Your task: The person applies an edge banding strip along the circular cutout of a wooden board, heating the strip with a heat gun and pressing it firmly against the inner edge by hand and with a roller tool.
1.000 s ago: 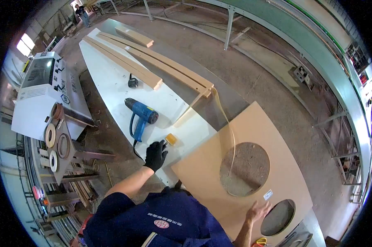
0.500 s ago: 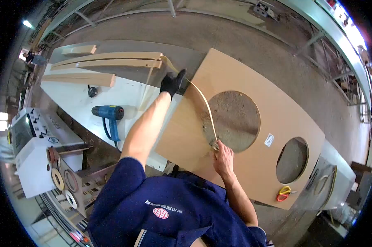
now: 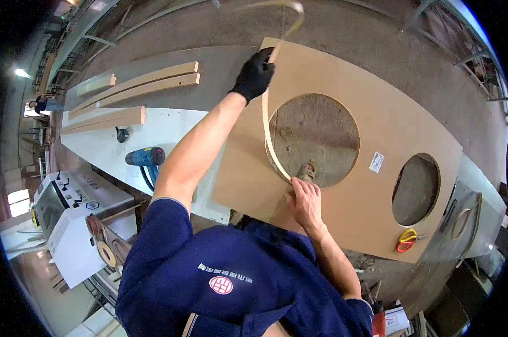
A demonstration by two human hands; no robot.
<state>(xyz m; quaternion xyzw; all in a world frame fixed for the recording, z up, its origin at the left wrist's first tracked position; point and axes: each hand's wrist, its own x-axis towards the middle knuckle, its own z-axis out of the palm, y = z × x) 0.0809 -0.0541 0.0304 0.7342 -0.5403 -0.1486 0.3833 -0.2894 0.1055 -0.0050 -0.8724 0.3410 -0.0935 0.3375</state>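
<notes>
A tan board (image 3: 243,163) with two round cutouts lies in front of me. My left hand (image 3: 255,74), in a black glove, is closed on a thin pale strip (image 3: 266,121) near the board's upper left corner. Beyond the glove the strip's free end curls up and over. From the glove it runs down to the lower left edge of the larger cutout. There my bare right hand (image 3: 305,202) presses the strip with its fingertips at the cutout's edge. A white label (image 3: 377,162) sits between the two cutouts.
A blue heat gun (image 3: 145,158) and a small black object (image 3: 122,134) rest on the white panel (image 3: 178,121) at left, near several wooden pieces (image 3: 136,83). Scissors (image 3: 407,240) lie at the board's lower right. A white machine (image 3: 74,224) stands at left; a person (image 3: 39,105) is far off.
My left hand has moved from beside the heat gun up to the strip and pulled it away from the wooden pieces. My right hand has gone from the smaller cutout to the larger one's edge.
</notes>
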